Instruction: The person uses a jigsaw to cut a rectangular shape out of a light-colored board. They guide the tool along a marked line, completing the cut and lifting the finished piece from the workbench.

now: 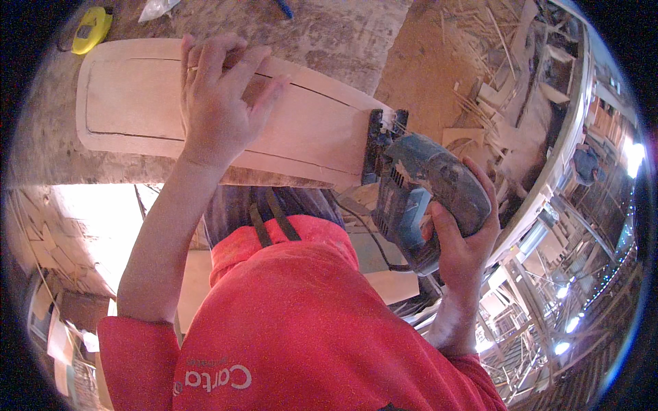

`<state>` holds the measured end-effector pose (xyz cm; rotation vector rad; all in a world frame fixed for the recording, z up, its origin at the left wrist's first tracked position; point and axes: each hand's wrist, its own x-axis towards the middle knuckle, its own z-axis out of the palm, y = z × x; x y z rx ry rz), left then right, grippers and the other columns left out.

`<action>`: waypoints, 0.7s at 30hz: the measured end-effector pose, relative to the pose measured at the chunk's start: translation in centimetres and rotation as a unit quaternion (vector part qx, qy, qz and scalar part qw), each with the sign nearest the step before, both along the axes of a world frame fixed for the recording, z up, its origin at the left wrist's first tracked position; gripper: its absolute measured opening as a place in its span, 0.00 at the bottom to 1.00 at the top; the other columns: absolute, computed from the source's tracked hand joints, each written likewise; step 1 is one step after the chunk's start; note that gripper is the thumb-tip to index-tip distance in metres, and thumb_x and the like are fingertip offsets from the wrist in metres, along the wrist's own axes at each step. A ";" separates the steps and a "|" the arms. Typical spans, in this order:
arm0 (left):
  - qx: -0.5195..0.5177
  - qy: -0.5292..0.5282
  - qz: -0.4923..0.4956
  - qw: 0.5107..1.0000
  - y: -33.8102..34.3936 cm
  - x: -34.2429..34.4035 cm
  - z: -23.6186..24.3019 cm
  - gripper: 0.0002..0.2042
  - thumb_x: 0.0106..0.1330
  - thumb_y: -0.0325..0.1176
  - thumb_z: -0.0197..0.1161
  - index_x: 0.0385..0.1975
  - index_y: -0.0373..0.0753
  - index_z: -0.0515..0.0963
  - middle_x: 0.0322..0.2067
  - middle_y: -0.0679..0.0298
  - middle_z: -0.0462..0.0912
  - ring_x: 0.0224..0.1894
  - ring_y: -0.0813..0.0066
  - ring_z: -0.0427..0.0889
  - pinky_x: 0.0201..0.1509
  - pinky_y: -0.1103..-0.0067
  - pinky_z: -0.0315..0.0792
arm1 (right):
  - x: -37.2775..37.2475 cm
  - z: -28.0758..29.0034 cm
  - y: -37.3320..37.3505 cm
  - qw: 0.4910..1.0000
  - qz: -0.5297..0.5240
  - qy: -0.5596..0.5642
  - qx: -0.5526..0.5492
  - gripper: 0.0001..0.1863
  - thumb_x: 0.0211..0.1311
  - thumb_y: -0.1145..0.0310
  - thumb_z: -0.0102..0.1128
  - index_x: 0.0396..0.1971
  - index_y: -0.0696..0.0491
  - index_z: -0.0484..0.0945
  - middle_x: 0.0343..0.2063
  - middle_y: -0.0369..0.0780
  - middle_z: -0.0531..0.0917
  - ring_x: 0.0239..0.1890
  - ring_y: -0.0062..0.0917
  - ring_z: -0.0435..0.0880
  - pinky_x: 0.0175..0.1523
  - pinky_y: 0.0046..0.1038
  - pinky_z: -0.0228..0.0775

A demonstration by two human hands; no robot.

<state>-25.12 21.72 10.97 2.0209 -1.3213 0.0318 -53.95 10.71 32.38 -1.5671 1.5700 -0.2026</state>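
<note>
A pale wooden board (312,127) with a dark outline drawn near its edges lies across the workbench. My left hand (219,96) rests on the board, fingers spread toward its far edge. In my right hand (462,229) is a dark blue-green jigsaw (439,181), gripped by its handle. The jigsaw's metal base stands at the board's right end, and its blade is hidden from this view. A dark cord (370,236) runs from the tool beneath the bench edge.
The worn workbench (336,34) carries a yellow tape measure (91,30) at the far left, a clear plastic scrap (157,8) and a blue pen-like object (284,8). Wood offcuts (507,103) and sawdust cover the floor at right. Another person (586,164) appears at the far right.
</note>
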 end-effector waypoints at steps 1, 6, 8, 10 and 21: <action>0.002 0.003 0.000 1.000 0.0 0.0 0.0 0.20 0.58 0.46 0.83 0.49 0.47 0.90 0.49 0.63 0.79 0.52 0.61 0.83 0.83 0.46 0.57 | -0.4 -0.2 -0.2 1.000 0.011 0.004 -0.006 0.38 0.63 0.84 0.70 0.74 0.49 0.75 0.55 0.40 0.89 0.35 0.19 0.87 0.37 0.22 0.81; 0.000 0.019 0.001 1.000 0.1 -0.1 0.0 0.20 0.59 0.47 0.83 0.49 0.47 0.90 0.49 0.64 0.79 0.52 0.61 0.83 0.83 0.45 0.57 | 0.6 0.6 -0.3 1.000 0.003 0.008 0.026 0.38 0.64 0.85 0.69 0.74 0.49 0.75 0.55 0.40 0.89 0.40 0.21 0.89 0.42 0.24 0.83; 0.002 0.016 0.001 1.000 0.0 -0.1 0.1 0.21 0.59 0.47 0.83 0.49 0.47 0.90 0.49 0.64 0.79 0.52 0.61 0.82 0.83 0.45 0.57 | 0.2 0.5 -0.5 1.000 0.014 0.007 0.023 0.38 0.64 0.85 0.69 0.75 0.49 0.74 0.56 0.40 0.89 0.42 0.21 0.90 0.44 0.24 0.83; 0.000 0.014 0.002 1.000 0.0 -0.2 0.2 0.21 0.59 0.48 0.83 0.49 0.47 0.90 0.49 0.64 0.79 0.52 0.61 0.82 0.83 0.46 0.58 | 0.3 0.6 -0.6 1.000 0.020 0.005 0.024 0.38 0.63 0.86 0.69 0.75 0.50 0.75 0.56 0.40 0.89 0.46 0.22 0.90 0.49 0.25 0.84; 0.035 0.001 0.008 0.999 0.0 -0.4 0.3 0.21 0.60 0.41 0.83 0.53 0.46 0.91 0.54 0.56 0.82 0.59 0.48 0.80 0.70 0.54 0.74 | 0.0 0.7 -1.5 0.998 0.050 0.027 0.026 0.40 0.61 0.87 0.69 0.75 0.49 0.74 0.61 0.42 0.88 0.60 0.29 0.89 0.60 0.30 0.84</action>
